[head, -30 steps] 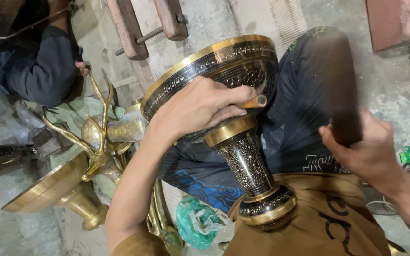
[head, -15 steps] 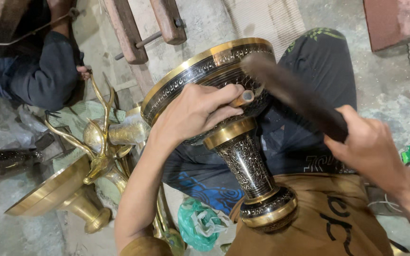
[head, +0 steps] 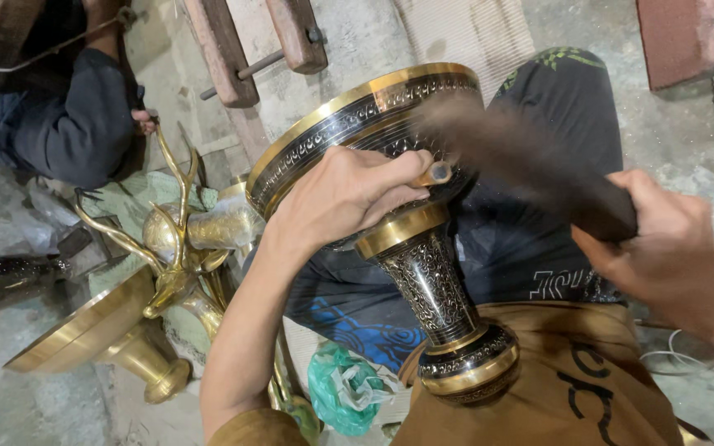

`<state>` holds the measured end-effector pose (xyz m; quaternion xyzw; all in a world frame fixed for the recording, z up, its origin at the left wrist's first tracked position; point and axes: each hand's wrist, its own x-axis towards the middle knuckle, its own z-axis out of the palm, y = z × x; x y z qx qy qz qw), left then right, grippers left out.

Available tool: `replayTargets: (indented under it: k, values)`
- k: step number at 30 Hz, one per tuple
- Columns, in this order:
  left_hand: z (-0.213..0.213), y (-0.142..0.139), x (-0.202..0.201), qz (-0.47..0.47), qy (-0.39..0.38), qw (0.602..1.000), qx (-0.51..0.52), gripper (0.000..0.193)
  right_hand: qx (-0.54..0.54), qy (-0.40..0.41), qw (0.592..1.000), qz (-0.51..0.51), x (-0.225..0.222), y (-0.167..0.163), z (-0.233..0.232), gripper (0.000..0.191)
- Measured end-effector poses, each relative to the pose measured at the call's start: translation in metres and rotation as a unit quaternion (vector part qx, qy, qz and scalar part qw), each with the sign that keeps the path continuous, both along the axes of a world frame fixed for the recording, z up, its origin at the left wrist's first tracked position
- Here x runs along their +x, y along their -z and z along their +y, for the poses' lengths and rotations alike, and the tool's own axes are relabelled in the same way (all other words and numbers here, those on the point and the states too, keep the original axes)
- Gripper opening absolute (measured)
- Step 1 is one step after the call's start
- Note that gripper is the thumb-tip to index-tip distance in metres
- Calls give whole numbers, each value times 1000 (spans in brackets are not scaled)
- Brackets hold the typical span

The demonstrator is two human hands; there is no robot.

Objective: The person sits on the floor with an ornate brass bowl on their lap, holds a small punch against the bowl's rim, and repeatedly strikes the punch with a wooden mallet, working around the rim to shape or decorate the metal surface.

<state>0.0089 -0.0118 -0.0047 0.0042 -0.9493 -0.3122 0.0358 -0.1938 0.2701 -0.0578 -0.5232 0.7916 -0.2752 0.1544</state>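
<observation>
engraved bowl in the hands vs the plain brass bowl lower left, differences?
The engraved bowl has black patterned bands and stem; the plain bowl is bare gold.
The engraved bowl lies tilted across the lap, gripped by the left hand while the right hand swings a dark tool; the plain bowl rests untouched on the floor.
Both are footed, brass-coloured bowls.

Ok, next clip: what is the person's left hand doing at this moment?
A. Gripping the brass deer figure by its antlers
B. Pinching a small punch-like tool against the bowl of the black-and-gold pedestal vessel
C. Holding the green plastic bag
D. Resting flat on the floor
B: the left hand presses a small tool against the bowl of the pedestal vessel, while the right hand swings a blurred dark mallet.
</observation>
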Motion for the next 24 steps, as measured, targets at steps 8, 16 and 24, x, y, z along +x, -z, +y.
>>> replayTargets:
  k: [8,16,24]
  values:
    - [0,-6,-3,0,-5,1000,28,26,52,-26,998,13,-6,-6,-5,38]
    - [-1,-9,-6,8,8,999,49,22,-7,-18,999,-51,-5,-6,-10,32]
    - [-3,-3,-6,4,10,999,43,22,39,-4,997,-69,-5,-2,-8,33]
